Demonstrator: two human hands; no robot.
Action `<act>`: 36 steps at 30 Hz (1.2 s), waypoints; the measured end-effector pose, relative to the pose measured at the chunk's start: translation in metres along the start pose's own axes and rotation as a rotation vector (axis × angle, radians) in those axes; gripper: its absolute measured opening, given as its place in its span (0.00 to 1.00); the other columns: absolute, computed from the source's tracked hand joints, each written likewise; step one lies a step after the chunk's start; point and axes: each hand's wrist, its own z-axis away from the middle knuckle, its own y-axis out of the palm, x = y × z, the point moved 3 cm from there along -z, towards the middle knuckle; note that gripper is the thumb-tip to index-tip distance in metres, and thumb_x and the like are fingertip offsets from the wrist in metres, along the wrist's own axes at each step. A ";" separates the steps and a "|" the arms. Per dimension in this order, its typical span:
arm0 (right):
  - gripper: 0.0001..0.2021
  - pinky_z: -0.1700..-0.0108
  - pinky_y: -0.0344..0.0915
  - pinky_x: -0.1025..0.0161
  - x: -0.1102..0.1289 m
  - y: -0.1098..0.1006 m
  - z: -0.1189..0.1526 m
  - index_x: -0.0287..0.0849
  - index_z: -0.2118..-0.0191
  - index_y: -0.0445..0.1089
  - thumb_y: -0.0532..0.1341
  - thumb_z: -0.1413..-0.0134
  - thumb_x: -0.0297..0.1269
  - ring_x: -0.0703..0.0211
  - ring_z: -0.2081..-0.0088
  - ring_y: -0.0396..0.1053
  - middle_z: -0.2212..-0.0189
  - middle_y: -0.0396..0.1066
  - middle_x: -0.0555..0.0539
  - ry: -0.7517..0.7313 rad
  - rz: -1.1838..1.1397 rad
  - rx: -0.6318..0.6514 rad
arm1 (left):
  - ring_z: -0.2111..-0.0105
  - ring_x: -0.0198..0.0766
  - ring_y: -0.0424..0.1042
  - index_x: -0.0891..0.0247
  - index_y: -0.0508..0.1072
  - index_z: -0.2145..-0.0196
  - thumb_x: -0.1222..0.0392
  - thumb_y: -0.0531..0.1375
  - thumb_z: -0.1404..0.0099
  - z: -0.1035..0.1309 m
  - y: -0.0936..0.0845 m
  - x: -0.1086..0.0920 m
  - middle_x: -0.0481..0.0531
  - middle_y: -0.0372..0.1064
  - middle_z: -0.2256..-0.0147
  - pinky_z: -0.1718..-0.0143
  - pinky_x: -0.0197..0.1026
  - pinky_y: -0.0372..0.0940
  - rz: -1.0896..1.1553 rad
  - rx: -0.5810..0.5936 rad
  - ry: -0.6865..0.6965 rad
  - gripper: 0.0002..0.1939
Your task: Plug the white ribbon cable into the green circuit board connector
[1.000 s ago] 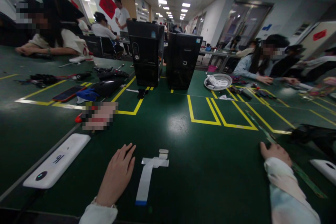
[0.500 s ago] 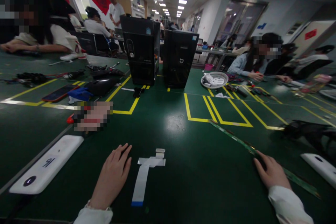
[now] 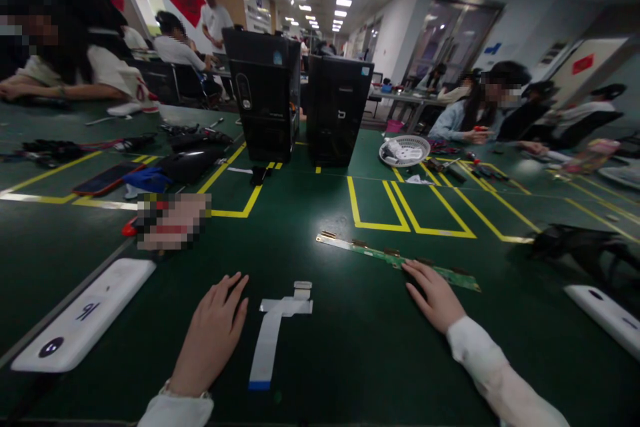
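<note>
My left hand (image 3: 213, 333) lies on the green table with its fingers stretched out and holding nothing. Just right of it is a flat white ribbon cable (image 3: 267, 343) with a blue end, a crosspiece and a small connector at the top. Farther right, a long, narrow green circuit board (image 3: 373, 252) lies slanted, with several brownish tabs along its far edge. My right hand (image 3: 435, 297) rests over the right half of the board, fingers extended across it and thumb apart on the near side. The fingers cover part of the board.
Two black computer towers (image 3: 334, 110) stand at the back. A white basket (image 3: 404, 151) is to their right. White power banks (image 3: 85, 313) lie at both sides, and dark cables and tools (image 3: 193, 163) at the left. Yellow tape marks the table. Other people sit around it.
My right hand has moved left and slightly away from me, and the circuit board has shifted left with it, now lying at a flatter slant. My left hand and the ribbon cable stay put.
</note>
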 end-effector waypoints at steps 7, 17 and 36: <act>0.20 0.44 0.61 0.47 0.065 0.022 -0.056 0.42 0.42 0.62 0.50 0.37 0.39 0.49 0.43 0.61 0.45 0.65 0.39 -0.153 -0.090 0.080 | 0.41 0.54 0.59 0.67 0.65 0.42 0.52 0.46 0.32 0.000 0.000 0.000 0.63 0.61 0.42 0.44 0.59 0.60 -0.010 -0.005 0.006 0.26; 0.24 0.42 0.56 0.48 0.152 0.042 -0.100 0.40 0.39 0.58 0.50 0.37 0.44 0.48 0.39 0.54 0.40 0.59 0.40 -0.284 -0.185 0.245 | 0.41 0.53 0.60 0.67 0.65 0.42 0.52 0.46 0.32 -0.001 0.002 0.000 0.63 0.62 0.42 0.43 0.58 0.59 0.004 -0.026 0.019 0.26; 0.22 0.39 0.56 0.44 0.094 0.039 -0.079 0.40 0.40 0.59 0.49 0.36 0.40 0.49 0.36 0.50 0.39 0.57 0.38 -0.276 -0.189 0.090 | 0.41 0.53 0.59 0.65 0.64 0.42 0.52 0.47 0.32 -0.001 -0.003 -0.004 0.61 0.62 0.42 0.43 0.59 0.59 0.036 -0.003 -0.023 0.25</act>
